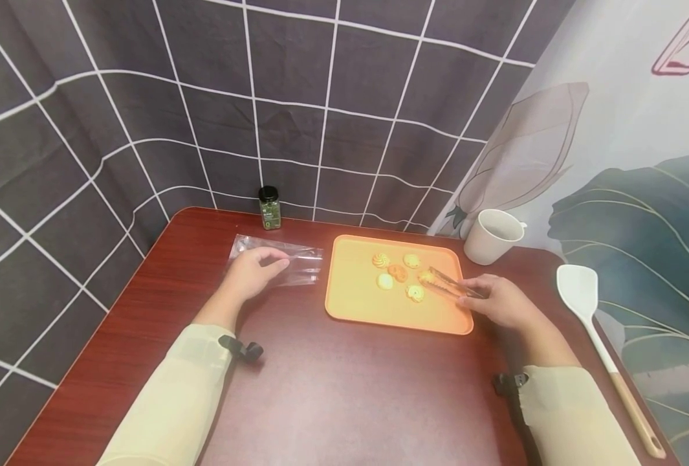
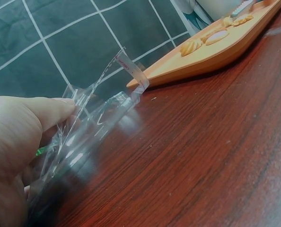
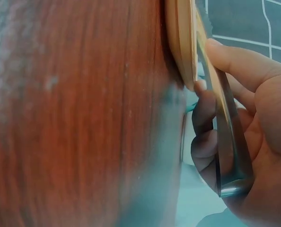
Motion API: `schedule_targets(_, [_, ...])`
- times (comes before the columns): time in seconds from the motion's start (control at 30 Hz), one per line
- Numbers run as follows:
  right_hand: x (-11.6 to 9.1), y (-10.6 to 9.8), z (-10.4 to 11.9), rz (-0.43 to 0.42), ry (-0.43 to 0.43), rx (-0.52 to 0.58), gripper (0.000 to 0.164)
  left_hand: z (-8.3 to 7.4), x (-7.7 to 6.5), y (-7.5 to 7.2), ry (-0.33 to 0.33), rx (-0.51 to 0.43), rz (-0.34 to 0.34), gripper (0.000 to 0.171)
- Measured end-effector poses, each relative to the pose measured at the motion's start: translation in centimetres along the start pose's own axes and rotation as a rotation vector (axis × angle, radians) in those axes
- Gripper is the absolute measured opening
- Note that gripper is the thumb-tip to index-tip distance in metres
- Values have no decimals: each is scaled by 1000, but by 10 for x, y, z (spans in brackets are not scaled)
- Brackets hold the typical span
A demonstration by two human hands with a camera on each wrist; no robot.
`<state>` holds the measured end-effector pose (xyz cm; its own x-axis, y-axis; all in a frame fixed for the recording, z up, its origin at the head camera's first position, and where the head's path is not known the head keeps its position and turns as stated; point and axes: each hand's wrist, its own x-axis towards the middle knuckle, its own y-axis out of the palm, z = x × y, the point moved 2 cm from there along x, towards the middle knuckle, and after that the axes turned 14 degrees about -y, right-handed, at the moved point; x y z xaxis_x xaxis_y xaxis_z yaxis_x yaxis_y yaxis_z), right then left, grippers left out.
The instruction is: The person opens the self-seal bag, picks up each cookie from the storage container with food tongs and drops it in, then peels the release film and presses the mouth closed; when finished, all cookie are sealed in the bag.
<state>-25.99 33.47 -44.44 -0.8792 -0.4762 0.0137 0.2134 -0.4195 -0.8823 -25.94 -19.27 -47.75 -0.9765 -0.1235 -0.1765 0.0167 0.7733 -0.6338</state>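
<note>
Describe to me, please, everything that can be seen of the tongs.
The tongs look like shiny metal: two narrow arms joined at a bent end, with toothed edges nearer the tips. The right hand grips them. They reach over the orange tray with their tips at a cookie. Whether they squeeze it, I cannot tell.

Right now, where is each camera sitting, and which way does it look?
Head: on the head, facing forward and down at the orange tray; left hand, right hand and sleeves show.
Left wrist: worn there, facing the clear bag and tray beyond; left hand shows partly.
Right wrist: worn there, looking along the metal tongs; right hand shows partly.
Shared: head and left wrist both show the cookies.
</note>
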Motion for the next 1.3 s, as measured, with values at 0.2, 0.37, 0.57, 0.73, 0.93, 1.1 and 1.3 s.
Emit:
schedule_targets(0.2, [-2, 0, -2, 19, 22, 2, 61, 0, 1, 0, 7, 6, -3, 30])
schedule_targets(0.37, [-4, 1, -5, 28, 42, 12, 63, 1, 1, 1, 12, 6, -3, 31])
schedule_targets(0.57, [-5, 1, -6, 15, 39, 6, 59, 1, 0, 1, 15, -4, -3, 29])
schedule_targets(0.73, [-4, 0, -3, -11, 11, 9, 53, 2, 1, 1, 16, 3, -3, 30])
schedule_targets(0.93, [-3, 0, -2, -23, 3, 14, 53, 2, 0, 1, 10, 1, -2, 29])
schedule_targets(1.1, [-2, 1, -2, -7, 4, 11, 56, 1, 0, 1, 24, -10, -2, 28])
schedule_targets(1.3, [0, 3, -1, 1, -5, -8, 53, 2, 1, 1, 26, -15, -3, 29])
